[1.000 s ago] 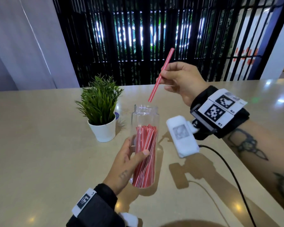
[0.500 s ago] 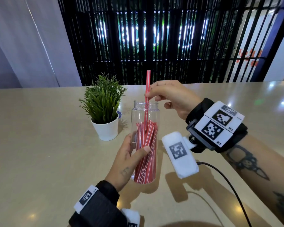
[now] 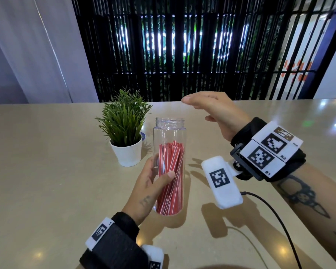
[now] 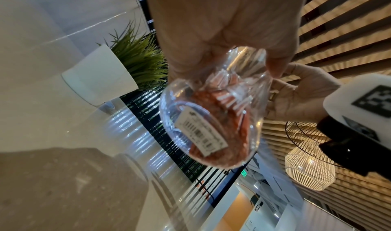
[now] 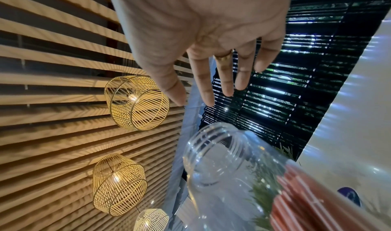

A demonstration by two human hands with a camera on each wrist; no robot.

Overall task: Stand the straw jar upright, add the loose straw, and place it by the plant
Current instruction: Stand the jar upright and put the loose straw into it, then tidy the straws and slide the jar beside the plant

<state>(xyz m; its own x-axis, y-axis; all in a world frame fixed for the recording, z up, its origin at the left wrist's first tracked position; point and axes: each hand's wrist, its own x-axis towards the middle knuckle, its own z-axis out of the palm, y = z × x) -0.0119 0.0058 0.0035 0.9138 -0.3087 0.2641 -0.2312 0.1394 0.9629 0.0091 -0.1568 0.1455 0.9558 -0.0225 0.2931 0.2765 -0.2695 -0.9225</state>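
Jar: the clear jar (image 3: 169,167) is upright with its mouth open, out in the middle of the beige surface (image 3: 47,171). In the left wrist view its base, with a barcode sticker, looks lifted clear of the surface; the head view cannot settle that.
Straws: a bundle of red straws (image 3: 170,177) stands inside the jar, tips well below the rim.
Left hand: the left hand (image 3: 149,191) has its grip wrapped round the jar's lower half, thumb across the front, fingers behind the glass.
Right hand: the right hand (image 3: 211,111) hovers above and to the right of the jar mouth, grip loose, fingers spread straight, holding nothing. The right wrist view shows a ring on one finger.
Plant: the plant (image 3: 124,121) in its white pot (image 3: 126,154) sits just beside the jar, toward the far edge, apart from it.
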